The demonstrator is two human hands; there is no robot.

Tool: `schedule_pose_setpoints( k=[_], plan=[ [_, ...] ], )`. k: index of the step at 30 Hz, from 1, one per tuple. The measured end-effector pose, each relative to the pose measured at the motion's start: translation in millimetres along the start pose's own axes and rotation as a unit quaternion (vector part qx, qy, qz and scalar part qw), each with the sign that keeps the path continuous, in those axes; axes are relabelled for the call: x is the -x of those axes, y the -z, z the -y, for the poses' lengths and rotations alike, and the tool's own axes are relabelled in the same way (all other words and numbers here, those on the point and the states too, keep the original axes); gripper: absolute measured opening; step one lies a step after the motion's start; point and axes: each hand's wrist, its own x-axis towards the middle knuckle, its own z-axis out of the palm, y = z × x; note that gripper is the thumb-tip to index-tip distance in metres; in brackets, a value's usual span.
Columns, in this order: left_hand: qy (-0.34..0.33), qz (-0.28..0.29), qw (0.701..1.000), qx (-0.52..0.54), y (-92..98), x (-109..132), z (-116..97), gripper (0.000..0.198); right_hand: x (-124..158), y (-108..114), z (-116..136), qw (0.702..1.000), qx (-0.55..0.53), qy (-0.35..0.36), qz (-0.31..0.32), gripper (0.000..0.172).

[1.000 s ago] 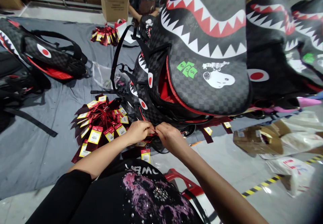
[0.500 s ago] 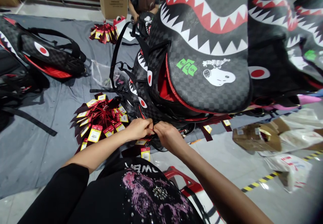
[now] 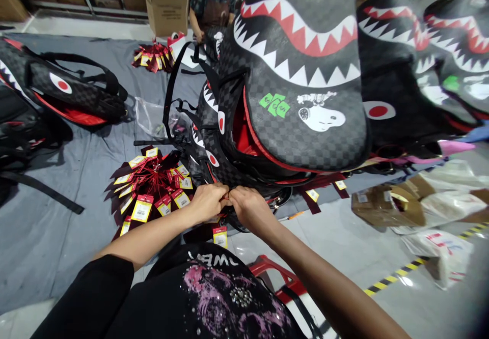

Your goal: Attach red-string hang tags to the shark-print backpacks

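Both my hands meet at the front edge of a pile of black checkered backpacks (image 3: 311,140) printed with shark teeth and eyes. My left hand (image 3: 210,200) is closed in a pinch, its fingertips turned right. Against it, my right hand (image 3: 249,205) is closed too. A bit of thin red tag cord (image 3: 227,197) shows between the fingertips; most of it is hidden by the fingers. Just below hangs a yellow-and-white tag (image 3: 220,237). To the left, a fan of similar tags (image 3: 142,209) on red cords lies on the grey cloth.
Another backpack (image 3: 72,87) lies open at the left of the grey cloth (image 3: 99,176). A co-worker (image 3: 214,8) handles a bag across the table, near a second tag bunch (image 3: 153,56). Cardboard and plastic wrapping (image 3: 389,206) lie on the floor at right.
My two hands have drawn slightly closer together and stay pinched at the same spot. The view has shifted a little, so the backpacks appear further left.
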Motion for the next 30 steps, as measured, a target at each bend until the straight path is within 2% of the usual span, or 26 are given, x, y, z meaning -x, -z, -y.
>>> schedule_pose_setpoints(
  k=[6, 11, 16, 21, 24, 26, 28, 30],
  plan=[
    [-0.004, -0.002, 0.999, 0.051, -0.8, 7.3, 4.2, 0.020, -1.2, 1.3, 0.3, 0.999, -0.036, -0.025, -0.012, 0.019],
    [0.048, -0.043, 0.996, 0.061, -1.2, 8.8, 4.5, 0.007, -4.0, 0.6, 2.0, 0.993, -0.108, -0.051, -0.017, 0.015],
    [0.012, -0.018, 0.997, 0.073, -8.6, 12.0, 8.8, 0.017, -1.7, 4.0, 5.0, 0.977, -0.181, -0.103, -0.048, 0.008],
    [0.026, -0.056, 0.995, 0.072, -11.9, 8.0, 12.2, 0.015, 0.1, 10.6, 5.6, 0.962, -0.236, -0.115, -0.071, 0.011],
    [-0.010, -0.020, 0.994, 0.108, -14.1, 8.1, 13.6, 0.019, 3.0, 14.7, 5.8, 0.951, -0.265, -0.128, -0.095, 0.013],
    [-0.011, -0.015, 0.994, 0.104, -16.7, 8.1, 17.0, 0.023, 5.3, 17.0, 6.0, 0.945, -0.281, -0.130, -0.108, 0.014],
    [0.018, -0.053, 0.995, 0.081, -18.9, 5.9, 20.8, 0.023, 6.8, 18.2, 5.3, 0.939, -0.293, -0.130, -0.121, 0.013],
    [0.017, -0.077, 0.993, 0.084, -19.8, 2.8, 21.1, 0.020, 7.7, 17.7, 3.9, 0.933, -0.305, -0.134, -0.138, 0.012]
  ],
)
